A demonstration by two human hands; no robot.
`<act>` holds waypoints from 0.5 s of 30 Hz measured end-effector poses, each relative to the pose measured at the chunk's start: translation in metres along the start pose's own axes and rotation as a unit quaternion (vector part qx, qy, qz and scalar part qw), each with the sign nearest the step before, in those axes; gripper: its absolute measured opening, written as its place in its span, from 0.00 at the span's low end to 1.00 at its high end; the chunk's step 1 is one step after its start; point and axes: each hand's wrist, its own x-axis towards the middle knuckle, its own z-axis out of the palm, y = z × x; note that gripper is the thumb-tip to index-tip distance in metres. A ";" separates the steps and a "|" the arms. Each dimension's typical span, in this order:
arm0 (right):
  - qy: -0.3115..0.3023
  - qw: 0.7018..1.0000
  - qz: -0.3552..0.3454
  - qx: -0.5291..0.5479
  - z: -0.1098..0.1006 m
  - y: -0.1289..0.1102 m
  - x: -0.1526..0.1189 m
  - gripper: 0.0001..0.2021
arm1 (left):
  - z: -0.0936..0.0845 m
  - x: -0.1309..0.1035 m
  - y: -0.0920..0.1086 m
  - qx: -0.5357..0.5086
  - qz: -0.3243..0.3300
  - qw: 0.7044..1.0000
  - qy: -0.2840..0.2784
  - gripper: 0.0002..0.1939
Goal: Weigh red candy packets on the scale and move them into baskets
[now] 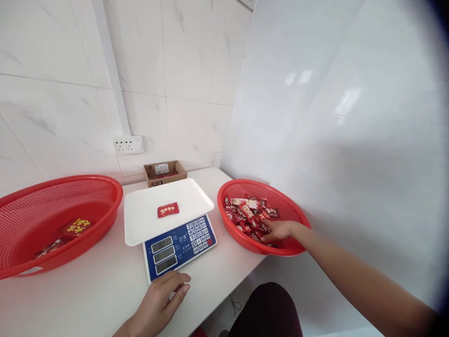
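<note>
My right hand (pixel 277 230) reaches into the right red plastic basket (pixel 229 229). Its thumb and index finger are apart, touching small red snack packets (pixel 248 211); the other fingertips are partly hidden among them. Near the front edge of a digital scale (pixel 182 245), my left hand (pixel 163 297) rests with fingers loosely bent and a gap to the thumb. Nothing in it can be made out. One red packet (pixel 168 209) lies flat on the scale's white tray (pixel 140 229).
Another red basket (pixel 105 224) stands at the left, with a red and yellow package (pixel 77 228) inside. Behind the scale is an open cardboard box (pixel 165 173). A wall socket (pixel 128 144) sits above the white table (pixel 115 290). Walls border the back and right.
</note>
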 end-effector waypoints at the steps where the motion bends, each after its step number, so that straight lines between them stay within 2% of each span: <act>1: -0.006 1.000 0.006 -0.003 0.004 -0.004 0.000 0.47 | 0.000 0.001 0.000 0.002 0.001 1.000 0.005 0.09; 4: -0.018 0.999 0.037 -0.018 0.011 -0.017 -0.001 0.51 | -0.002 0.002 -0.001 0.005 0.001 1.000 0.008 0.08; 7: -0.011 0.999 0.027 -0.028 0.014 -0.021 -0.004 0.48 | -0.004 0.002 -0.001 0.005 -0.003 1.000 0.002 0.08; 11: 0.023 0.998 -0.031 -0.043 0.015 -0.019 -0.006 0.37 | -0.004 0.001 0.000 0.000 -0.005 1.000 -0.005 0.09; 15: 0.061 0.996 -0.054 -0.037 0.011 -0.017 -0.006 0.21 | -0.003 0.001 -0.001 0.003 -0.014 1.000 -0.008 0.09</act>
